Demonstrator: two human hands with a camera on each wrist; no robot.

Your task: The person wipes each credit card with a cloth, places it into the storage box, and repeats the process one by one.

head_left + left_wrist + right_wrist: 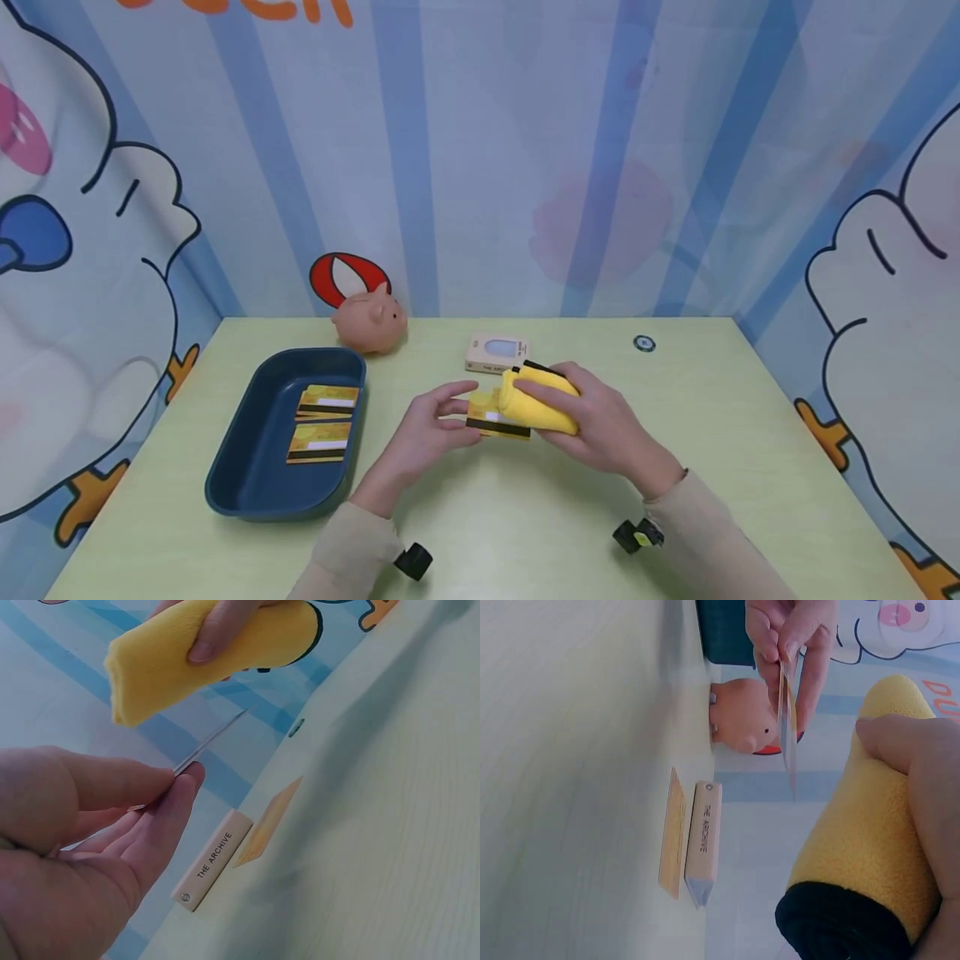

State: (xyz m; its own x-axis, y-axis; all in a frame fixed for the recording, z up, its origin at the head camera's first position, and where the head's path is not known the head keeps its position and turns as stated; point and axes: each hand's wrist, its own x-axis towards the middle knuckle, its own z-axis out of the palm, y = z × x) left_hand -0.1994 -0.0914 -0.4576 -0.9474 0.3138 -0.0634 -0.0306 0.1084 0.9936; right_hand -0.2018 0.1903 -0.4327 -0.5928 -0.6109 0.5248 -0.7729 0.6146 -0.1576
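Note:
Between its thumb and fingers, my left hand pinches a gold card with a dark stripe, held up off the table; the left wrist view shows it nearly edge-on. My right hand grips a rolled yellow cloth with a black edge, close to the card's right side. In the left wrist view a gap separates the cloth from the card. Another gold card lies flat on the table before a small box marked "THE ARCHIVE". More gold cards lie inside a dark blue tray at the left.
A pink piggy bank stands at the table's back edge, behind the tray. Farther right, near the back, lies a small round disc. Printed curtains surround the light green table at the back and sides.

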